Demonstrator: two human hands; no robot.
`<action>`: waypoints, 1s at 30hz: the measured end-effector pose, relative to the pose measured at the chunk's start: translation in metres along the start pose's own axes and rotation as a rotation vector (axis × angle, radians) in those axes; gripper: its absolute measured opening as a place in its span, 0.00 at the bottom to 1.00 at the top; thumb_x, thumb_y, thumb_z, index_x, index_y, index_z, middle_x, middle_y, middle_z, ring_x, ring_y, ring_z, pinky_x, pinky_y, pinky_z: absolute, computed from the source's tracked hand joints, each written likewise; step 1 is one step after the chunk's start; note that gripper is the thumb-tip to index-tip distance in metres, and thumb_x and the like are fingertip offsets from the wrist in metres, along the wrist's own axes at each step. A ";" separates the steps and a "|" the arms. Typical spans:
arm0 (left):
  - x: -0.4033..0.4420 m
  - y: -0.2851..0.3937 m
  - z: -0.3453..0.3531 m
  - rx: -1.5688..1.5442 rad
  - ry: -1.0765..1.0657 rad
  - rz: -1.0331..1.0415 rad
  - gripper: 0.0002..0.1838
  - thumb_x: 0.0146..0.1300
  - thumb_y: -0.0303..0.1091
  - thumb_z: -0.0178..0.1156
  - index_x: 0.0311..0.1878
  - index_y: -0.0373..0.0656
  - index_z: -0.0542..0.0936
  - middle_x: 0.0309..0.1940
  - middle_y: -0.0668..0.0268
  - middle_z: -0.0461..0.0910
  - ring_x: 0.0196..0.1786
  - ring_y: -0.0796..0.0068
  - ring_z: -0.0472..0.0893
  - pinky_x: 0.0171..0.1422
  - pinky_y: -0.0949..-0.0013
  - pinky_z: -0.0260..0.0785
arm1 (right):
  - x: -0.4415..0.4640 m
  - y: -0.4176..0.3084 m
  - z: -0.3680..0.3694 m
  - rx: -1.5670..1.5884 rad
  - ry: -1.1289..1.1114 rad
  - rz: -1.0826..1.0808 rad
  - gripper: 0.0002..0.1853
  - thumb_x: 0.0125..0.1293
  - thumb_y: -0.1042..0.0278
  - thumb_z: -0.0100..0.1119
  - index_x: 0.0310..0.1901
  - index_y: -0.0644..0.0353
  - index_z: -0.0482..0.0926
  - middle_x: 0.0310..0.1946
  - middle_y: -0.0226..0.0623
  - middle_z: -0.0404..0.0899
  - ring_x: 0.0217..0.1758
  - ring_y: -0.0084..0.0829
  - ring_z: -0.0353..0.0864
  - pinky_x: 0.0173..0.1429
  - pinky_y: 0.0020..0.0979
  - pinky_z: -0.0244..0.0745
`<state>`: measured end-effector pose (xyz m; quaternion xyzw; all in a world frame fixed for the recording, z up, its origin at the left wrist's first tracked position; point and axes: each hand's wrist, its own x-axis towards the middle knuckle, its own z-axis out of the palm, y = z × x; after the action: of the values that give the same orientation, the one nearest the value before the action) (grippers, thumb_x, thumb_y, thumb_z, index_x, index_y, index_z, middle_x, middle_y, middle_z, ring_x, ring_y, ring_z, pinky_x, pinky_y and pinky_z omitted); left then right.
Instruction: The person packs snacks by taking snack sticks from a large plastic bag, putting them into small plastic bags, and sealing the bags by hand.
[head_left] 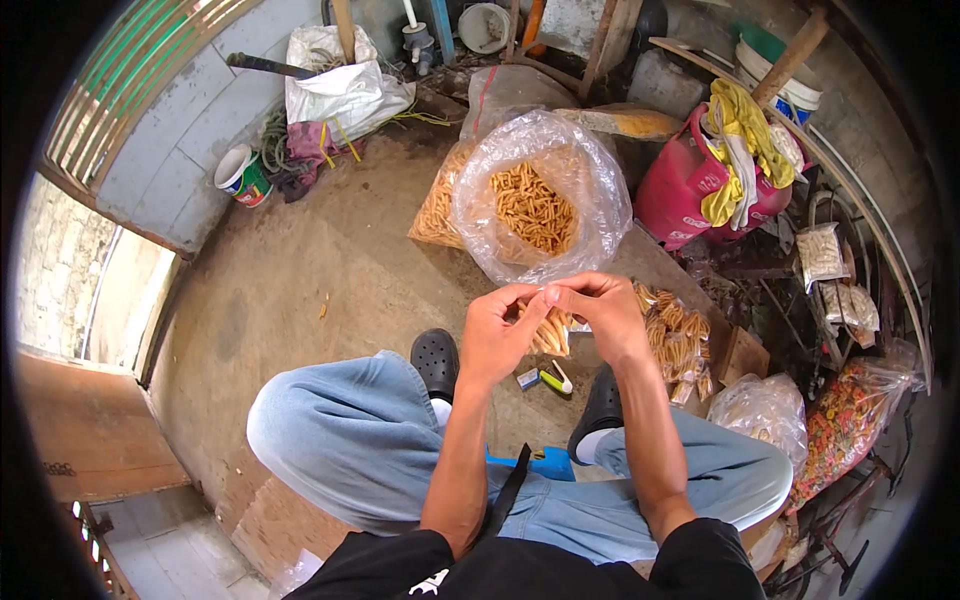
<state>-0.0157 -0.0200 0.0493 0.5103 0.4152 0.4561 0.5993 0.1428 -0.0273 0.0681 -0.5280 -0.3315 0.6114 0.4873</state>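
My left hand (497, 333) and my right hand (604, 312) meet at the fingertips, both pinching the top of a small clear bag (549, 332) of tan stick-shaped snacks. The small bag hangs below the fingers, between the palms. Just beyond the hands stands a large open plastic sack (540, 205) filled with the same sticks. Several filled small bags (676, 335) lie in a pile to the right of my right hand.
A green-handled tool (556, 381) and a small blue box (528, 379) lie on the floor between black clogs (435, 364). A red tub (685, 185) with yellow cloth stands back right. At far left is a paint bucket (243, 176). A colourful sack (845, 415) leans at right.
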 end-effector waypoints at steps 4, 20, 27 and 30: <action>-0.002 0.007 -0.003 0.128 -0.059 0.012 0.10 0.64 0.32 0.63 0.42 0.34 0.82 0.30 0.68 0.83 0.31 0.87 0.77 0.33 0.80 0.69 | 0.000 -0.005 -0.005 -0.197 -0.125 -0.200 0.11 0.58 0.70 0.70 0.40 0.66 0.84 0.30 0.30 0.82 0.32 0.16 0.75 0.37 0.21 0.71; -0.003 0.001 0.004 0.035 -0.029 0.019 0.08 0.66 0.31 0.60 0.40 0.35 0.80 0.31 0.71 0.81 0.32 0.88 0.76 0.34 0.80 0.69 | -0.002 -0.002 0.000 -0.099 -0.116 -0.217 0.09 0.68 0.69 0.59 0.44 0.66 0.79 0.35 0.30 0.81 0.37 0.18 0.78 0.43 0.22 0.75; -0.001 -0.005 0.000 0.074 -0.060 0.045 0.10 0.64 0.33 0.61 0.40 0.35 0.80 0.27 0.69 0.79 0.29 0.86 0.74 0.32 0.77 0.68 | 0.002 -0.004 -0.012 -0.171 -0.211 -0.155 0.09 0.63 0.73 0.63 0.43 0.67 0.82 0.36 0.35 0.83 0.39 0.21 0.80 0.44 0.23 0.76; 0.001 -0.007 -0.001 0.124 -0.062 0.021 0.10 0.65 0.33 0.59 0.40 0.35 0.79 0.28 0.68 0.80 0.29 0.85 0.75 0.32 0.77 0.69 | 0.003 0.001 -0.008 -0.130 -0.167 -0.206 0.06 0.62 0.74 0.64 0.39 0.67 0.83 0.35 0.36 0.84 0.38 0.20 0.80 0.44 0.23 0.76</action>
<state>-0.0151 -0.0191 0.0422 0.5644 0.4186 0.4199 0.5743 0.1504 -0.0263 0.0643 -0.4689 -0.4623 0.5773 0.4828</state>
